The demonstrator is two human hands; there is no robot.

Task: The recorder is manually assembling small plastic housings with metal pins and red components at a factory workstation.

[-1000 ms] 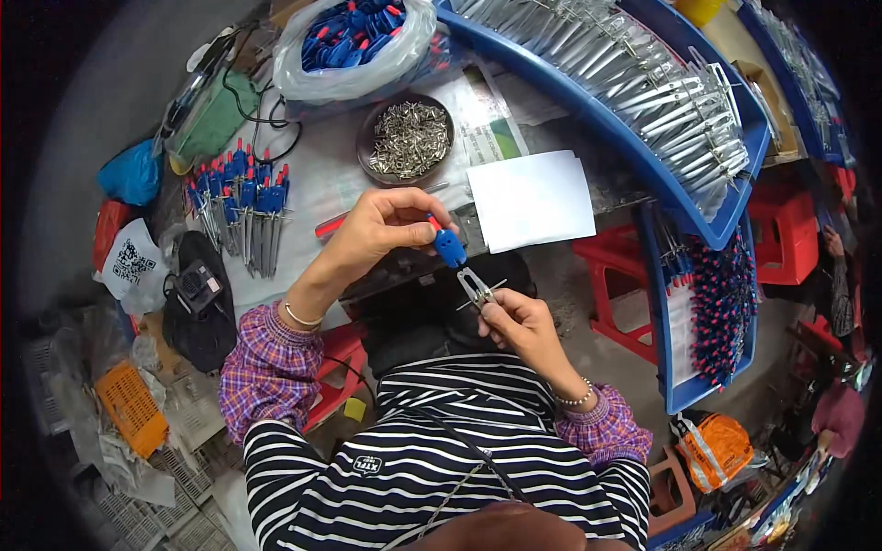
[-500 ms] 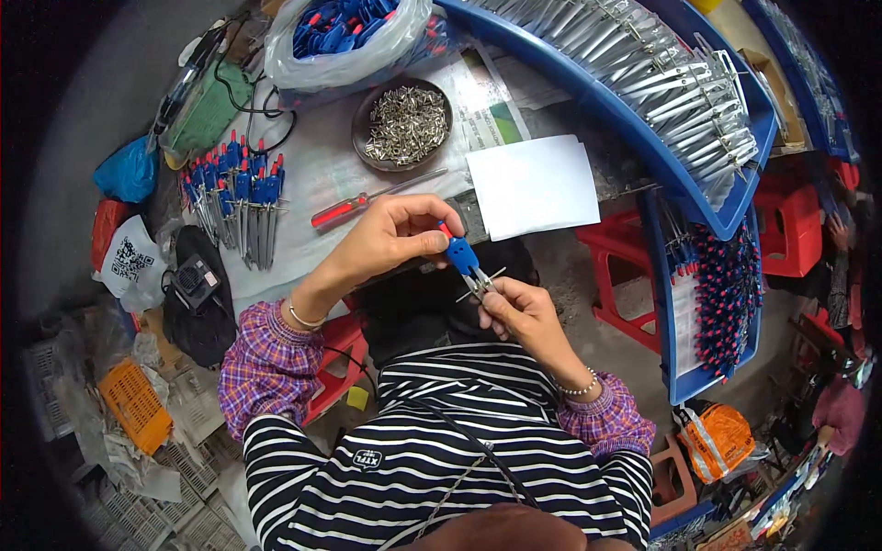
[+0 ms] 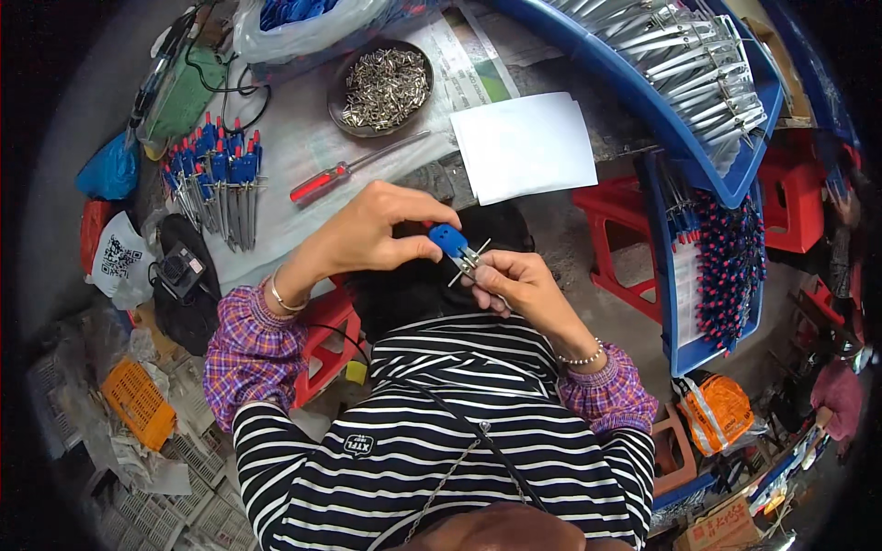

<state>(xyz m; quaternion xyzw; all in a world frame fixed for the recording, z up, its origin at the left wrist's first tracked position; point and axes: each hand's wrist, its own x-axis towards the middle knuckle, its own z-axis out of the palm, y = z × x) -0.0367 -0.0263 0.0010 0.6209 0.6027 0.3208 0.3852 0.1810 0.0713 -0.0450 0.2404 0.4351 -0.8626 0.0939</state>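
A drawing compass (image 3: pixel 449 241), with a blue plastic head and metal legs, is held between my two hands over my lap. My left hand (image 3: pixel 381 230) has its thumb and forefinger closed around the top of the blue head, where a bit of red shows. My right hand (image 3: pixel 516 286) pinches the metal legs just below the head, and a thin metal rod sticks out crosswise there. The lower ends of the legs are hidden by the right fingers. On the table lies a screwdriver (image 3: pixel 317 184) with a red, clear handle, its shaft pointing to the far right.
A bowl (image 3: pixel 342 118) of small metal parts and a bag (image 3: pixel 262 46) of blue pieces stand at the back. Several compasses (image 3: pixel 220 170) lie at left. White paper (image 3: pixel 524 151) sits by the table edge. Blue trays (image 3: pixel 634 115) of metal legs and a red stool (image 3: pixel 611 197) are at right.
The compass has tilted, its blue head now turned more towards the left hand, and its red knob is mostly hidden by the fingers. The whole view has shifted, so the table sits higher.
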